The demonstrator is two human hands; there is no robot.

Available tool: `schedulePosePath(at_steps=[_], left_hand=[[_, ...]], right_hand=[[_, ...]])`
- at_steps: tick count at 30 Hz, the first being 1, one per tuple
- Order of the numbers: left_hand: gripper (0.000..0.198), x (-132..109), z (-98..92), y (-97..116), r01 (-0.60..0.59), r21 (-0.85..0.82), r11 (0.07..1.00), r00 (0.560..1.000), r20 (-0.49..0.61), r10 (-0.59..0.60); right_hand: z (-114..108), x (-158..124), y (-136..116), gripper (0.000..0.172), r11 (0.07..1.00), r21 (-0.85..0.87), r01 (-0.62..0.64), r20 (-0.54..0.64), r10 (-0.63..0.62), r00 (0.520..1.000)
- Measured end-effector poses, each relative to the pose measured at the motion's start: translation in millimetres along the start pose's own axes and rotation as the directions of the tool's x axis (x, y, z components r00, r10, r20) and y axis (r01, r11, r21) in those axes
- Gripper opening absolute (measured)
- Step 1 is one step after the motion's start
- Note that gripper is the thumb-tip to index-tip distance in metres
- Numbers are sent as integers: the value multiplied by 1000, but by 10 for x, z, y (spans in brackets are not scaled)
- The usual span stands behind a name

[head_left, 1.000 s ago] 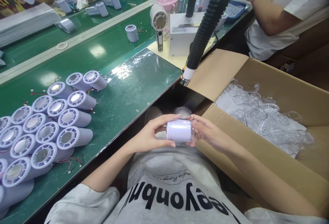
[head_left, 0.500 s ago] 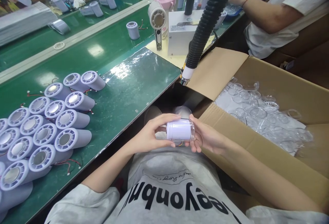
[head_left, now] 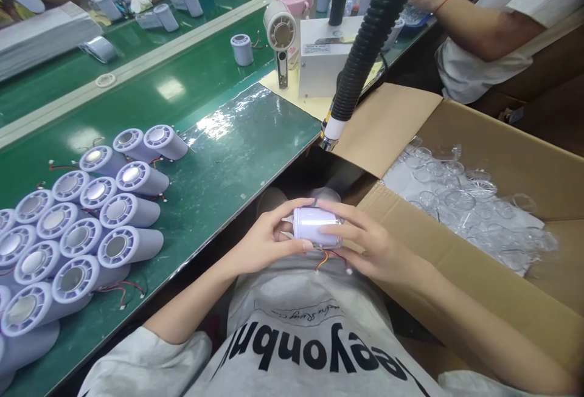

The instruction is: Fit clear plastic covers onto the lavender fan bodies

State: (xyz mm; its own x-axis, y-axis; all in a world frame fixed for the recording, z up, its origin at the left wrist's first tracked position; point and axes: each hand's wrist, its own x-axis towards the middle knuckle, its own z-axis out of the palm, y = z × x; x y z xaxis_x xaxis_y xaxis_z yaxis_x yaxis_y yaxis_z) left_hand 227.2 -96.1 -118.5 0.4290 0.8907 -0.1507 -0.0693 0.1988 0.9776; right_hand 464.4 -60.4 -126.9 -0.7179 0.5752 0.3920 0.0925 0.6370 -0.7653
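Note:
Above my lap, both hands hold a lavender fan housing [head_left: 310, 227], a short cylinder lying on its side. My left hand [head_left: 267, 236] is closed round its left end, thumb at the front and fingers over the top. My right hand [head_left: 371, 239] grips the right end, its fingers spread across the top and front. A clear plastic edge shows at that right end, partly hidden by the fingers. Red and yellow wires [head_left: 323, 259] with white plugs hang out below the housing.
Several similar housings [head_left: 130, 211] lie in rows on the green bench [head_left: 214, 172] at left. An open cardboard box [head_left: 410, 227] at right holds clear plastic parts [head_left: 460, 196]. A black corrugated hose [head_left: 365, 50] hangs in front. A handheld fan [head_left: 280, 35] stands behind; a co-worker's arm [head_left: 474, 23] is at upper right.
My right hand has shifted from beneath the right end to over its top and front. The wires now hang lower in view. Behind, parts on the green conveyors have shifted slightly.

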Motion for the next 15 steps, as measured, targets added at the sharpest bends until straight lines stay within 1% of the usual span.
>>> schedulePosePath(at_steps=[1,2,3,5,6,7,9,12,14,15], left_hand=[[64,-1,-5,1,4,11,1000,1000,18,-4],[67,-3,-10,5,-3,33,999,999,35,2],[71,-4,-17,11,-21,56,998,998,54,18],[76,-6,-30,26,-61,75,995,994,92,54],[76,-7,-36,33,-67,67,996,992,108,60],[75,-7,-40,37,-58,46,997,992,117,52],[72,-10,-45,30,-10,-8,1000,993,120,11],[75,-13,-30,-42,67,-70,995,990,128,-58],[76,-2,2,-125,103,-93,990,988,129,-91],[75,15,19,-160,123,-100,987,986,127,-110]], right_hand=[[1,-3,3,50,998,49,-32,8,31,999],[4,-4,4,51,985,141,-101,4,101,995],[8,-4,2,51,948,261,-184,7,189,982],[13,0,-10,49,811,493,-315,46,338,940],[11,2,-16,46,743,570,-351,66,384,921],[6,3,-22,44,700,609,-372,79,413,907],[-5,2,-29,45,680,603,-417,98,456,885],[15,-8,-36,50,671,555,-492,122,519,846],[71,-12,-46,55,624,574,-530,148,558,817],[101,-10,-44,58,602,592,-536,157,566,809]])
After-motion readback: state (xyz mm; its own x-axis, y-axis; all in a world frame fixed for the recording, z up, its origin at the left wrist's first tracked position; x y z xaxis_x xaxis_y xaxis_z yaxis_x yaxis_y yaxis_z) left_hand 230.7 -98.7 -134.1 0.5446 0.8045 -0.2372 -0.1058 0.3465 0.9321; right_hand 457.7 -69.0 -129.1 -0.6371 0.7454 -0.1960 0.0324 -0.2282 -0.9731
